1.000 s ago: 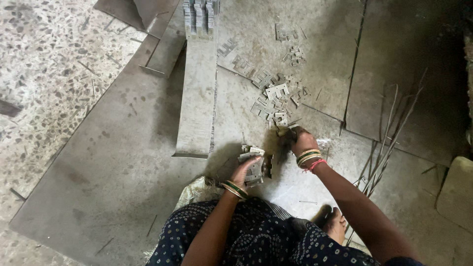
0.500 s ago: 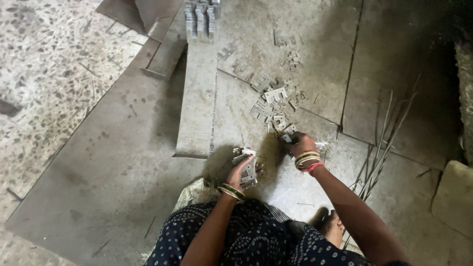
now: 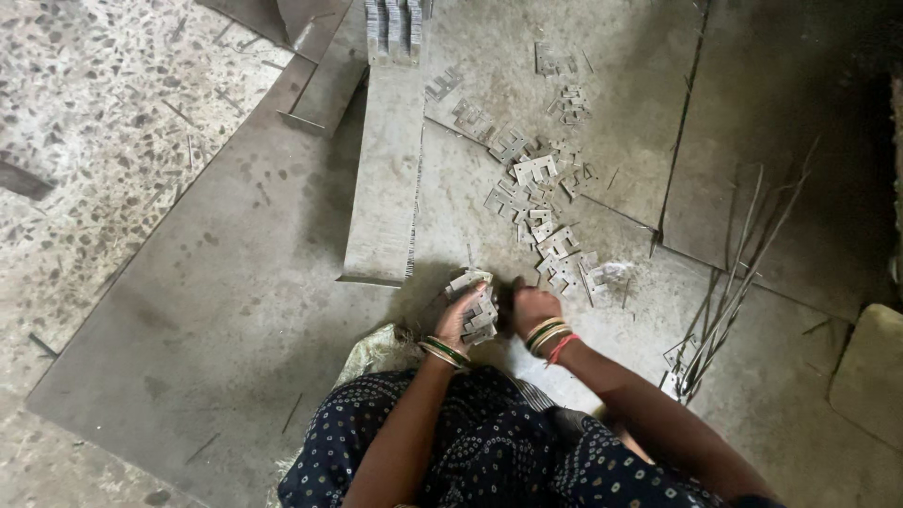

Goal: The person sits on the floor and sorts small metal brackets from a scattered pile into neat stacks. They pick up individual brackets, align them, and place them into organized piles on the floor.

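Now we've pulled our right hand (image 3: 534, 309) back from the scattered metal stampings (image 3: 541, 212), so it sits just beside the left; looks like another piece got picked and brought to the bundle. Left to right: long metal tray (image 3: 388, 179) lies on the steel floor sheet (image 3: 226, 310), a row of stacked stampings (image 3: 393, 26) at its far end. Left hand (image 3: 461, 320) is gripping a stacked bundle of stampings (image 3: 478, 306). Right hand is curled closed; can't tell what's in it. Thin metal strips (image 3: 729, 292) lie far right.
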Motion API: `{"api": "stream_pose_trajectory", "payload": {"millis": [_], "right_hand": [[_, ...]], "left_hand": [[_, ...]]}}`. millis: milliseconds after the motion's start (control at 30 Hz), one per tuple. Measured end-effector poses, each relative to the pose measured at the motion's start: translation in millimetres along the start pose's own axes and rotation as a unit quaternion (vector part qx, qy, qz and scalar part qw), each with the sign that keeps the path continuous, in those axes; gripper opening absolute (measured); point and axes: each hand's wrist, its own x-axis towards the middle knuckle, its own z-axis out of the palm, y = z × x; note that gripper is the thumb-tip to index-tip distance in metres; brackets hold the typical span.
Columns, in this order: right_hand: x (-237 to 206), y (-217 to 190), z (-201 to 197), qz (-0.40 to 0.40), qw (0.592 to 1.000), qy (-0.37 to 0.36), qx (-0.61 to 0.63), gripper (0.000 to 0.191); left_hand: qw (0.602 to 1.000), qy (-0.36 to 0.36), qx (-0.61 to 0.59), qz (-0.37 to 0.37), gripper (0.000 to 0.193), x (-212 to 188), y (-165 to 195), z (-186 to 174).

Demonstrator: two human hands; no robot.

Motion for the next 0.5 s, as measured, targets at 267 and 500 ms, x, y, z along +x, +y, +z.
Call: {"api": "stream_pose_trajectory", "payload": {"millis": [267,500], "right_hand": [[-9.9,20.9,-7.7,0.078,0.977,0.064,0.186,0.033],[-26.6,52.5,-27.3,-0.285,0.91,0.282,0.106,0.03]], "left_hand": [[0.998,-0.045,-0.042,0.032,0.028,3.4,-1.1,1.2],[0.998,-0.04,-0.031,0.022,0.038,4.8,-1.0,4.3]]}}
